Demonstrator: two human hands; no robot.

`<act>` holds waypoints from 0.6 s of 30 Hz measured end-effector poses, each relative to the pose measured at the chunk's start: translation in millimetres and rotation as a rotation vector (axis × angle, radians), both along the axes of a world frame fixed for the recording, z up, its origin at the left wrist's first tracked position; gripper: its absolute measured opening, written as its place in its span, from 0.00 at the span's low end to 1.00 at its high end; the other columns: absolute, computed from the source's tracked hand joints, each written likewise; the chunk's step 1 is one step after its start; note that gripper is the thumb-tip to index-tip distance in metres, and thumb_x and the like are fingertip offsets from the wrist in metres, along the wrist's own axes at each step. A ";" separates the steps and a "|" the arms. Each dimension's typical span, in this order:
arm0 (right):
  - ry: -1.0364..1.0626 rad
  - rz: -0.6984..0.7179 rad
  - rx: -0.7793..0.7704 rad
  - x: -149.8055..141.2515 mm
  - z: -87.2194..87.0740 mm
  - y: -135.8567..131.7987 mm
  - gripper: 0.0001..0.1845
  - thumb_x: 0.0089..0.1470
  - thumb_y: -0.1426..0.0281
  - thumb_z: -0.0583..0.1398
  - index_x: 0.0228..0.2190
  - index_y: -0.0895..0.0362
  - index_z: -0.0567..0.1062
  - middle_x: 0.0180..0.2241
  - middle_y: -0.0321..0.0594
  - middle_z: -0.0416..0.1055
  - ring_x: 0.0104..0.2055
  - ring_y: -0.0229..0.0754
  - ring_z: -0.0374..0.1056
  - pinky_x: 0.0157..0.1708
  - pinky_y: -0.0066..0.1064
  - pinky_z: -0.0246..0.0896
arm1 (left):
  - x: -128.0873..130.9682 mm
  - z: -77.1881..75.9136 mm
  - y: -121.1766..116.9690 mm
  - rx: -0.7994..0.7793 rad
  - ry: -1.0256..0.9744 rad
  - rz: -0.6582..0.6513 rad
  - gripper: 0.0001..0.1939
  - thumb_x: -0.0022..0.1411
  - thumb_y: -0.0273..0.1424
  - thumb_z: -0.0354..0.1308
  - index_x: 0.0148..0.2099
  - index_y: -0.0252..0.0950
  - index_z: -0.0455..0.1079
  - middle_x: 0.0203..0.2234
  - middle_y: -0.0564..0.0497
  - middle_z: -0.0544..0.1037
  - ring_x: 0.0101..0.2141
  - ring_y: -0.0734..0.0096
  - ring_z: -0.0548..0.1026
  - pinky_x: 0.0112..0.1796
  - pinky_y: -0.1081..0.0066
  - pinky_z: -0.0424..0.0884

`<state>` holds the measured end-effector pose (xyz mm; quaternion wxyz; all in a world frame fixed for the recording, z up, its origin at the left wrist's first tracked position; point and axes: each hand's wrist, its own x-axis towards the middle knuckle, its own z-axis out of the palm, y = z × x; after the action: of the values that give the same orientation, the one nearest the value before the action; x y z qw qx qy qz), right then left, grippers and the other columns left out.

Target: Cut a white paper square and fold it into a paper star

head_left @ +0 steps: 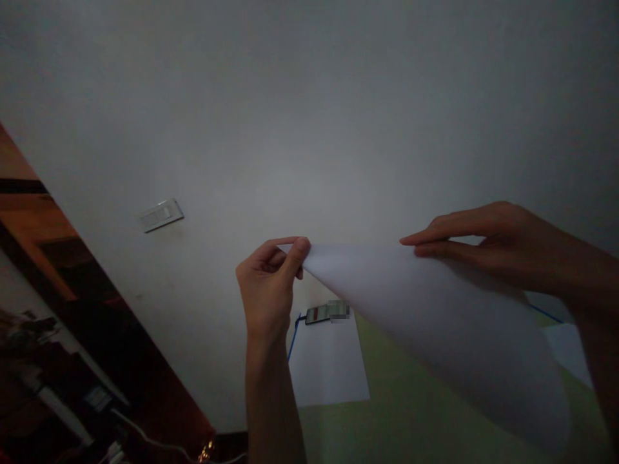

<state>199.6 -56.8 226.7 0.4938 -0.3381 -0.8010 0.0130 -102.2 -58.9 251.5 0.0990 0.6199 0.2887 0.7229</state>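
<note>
A large sheet of white paper (435,322) is held up in front of me, its top edge roughly level and its lower part curving down to the right. My left hand (271,277) pinches one upper corner between thumb and fingers. Farther right along the same edge, my right hand (474,241) is closed on the paper with the thumb and fingertips. Behind and below the held sheet, another white sheet (329,367) lies on a green surface (387,399). A phone-like device (319,314) rests at that sheet's far edge.
A pale wall (309,116) fills the back, with a switch plate (162,214) on it. At the left is a brown wooden frame (43,251), with a white cable (155,443) below. More white paper (568,348) shows behind my right forearm.
</note>
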 end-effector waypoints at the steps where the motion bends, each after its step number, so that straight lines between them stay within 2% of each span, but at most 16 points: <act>1: 0.001 0.006 0.008 0.0 0.0 -0.1 0.13 0.62 0.56 0.65 0.42 0.44 0.88 0.42 0.36 0.88 0.41 0.51 0.84 0.41 0.40 0.78 | 0.1 0.2 -0.3 -0.002 0.000 0.007 0.05 0.56 0.31 0.76 0.34 0.37 0.85 0.14 0.59 0.68 0.18 0.79 0.65 0.21 0.76 0.61; 18: -0.026 0.017 0.066 -0.4 3.3 -6.1 0.12 0.63 0.61 0.63 0.43 0.41 0.88 0.42 0.34 0.88 0.41 0.52 0.84 0.44 0.43 0.79 | -2.4 -1.5 2.5 0.009 -0.024 -0.002 0.06 0.56 0.33 0.77 0.33 0.37 0.85 0.15 0.57 0.73 0.18 0.79 0.66 0.21 0.76 0.60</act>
<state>199.3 -62.9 230.0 0.4943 -0.3150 -0.8101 -0.0138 -104.6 -56.4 250.0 0.1008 0.6119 0.2836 0.7314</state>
